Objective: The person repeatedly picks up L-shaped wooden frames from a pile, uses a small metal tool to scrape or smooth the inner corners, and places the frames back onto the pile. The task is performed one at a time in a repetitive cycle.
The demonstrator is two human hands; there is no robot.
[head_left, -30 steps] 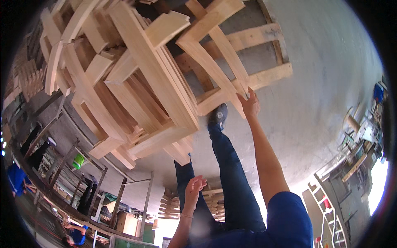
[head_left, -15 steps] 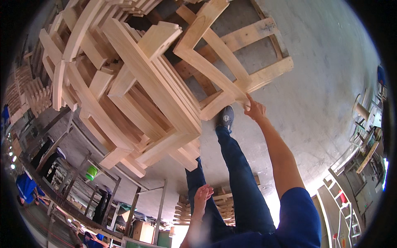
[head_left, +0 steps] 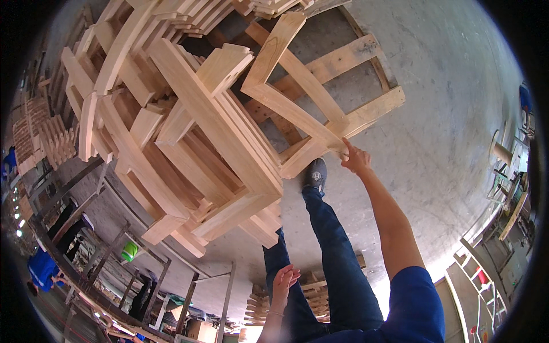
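Observation:
An angled wooden frame piece (head_left: 294, 114), two pale boards joined at a corner, rests over the pallet (head_left: 337, 60). My right hand (head_left: 357, 158) is closed around its near end, beside the pallet's corner and just past my shoe. My left hand (head_left: 284, 286) hangs low in front of my thigh, fingers loosely bent and apart, holding nothing. To the left of the held piece, a tall stack of similar wooden frames (head_left: 220, 123) rises close to me, its joined corners jutting toward my legs.
More stacked wooden parts (head_left: 54, 140) stand at the far left. Metal racks (head_left: 189, 286) and a green bucket (head_left: 130, 251) are at lower left, with people in blue beyond. A white metal frame (head_left: 480, 286) stands at lower right; bare concrete floor (head_left: 446, 126) lies to the right.
The whole view has shifted slightly, so the stack and pallet sit a little lower. My right hand keeps its hold on the frame piece's end; my left hand stays low.

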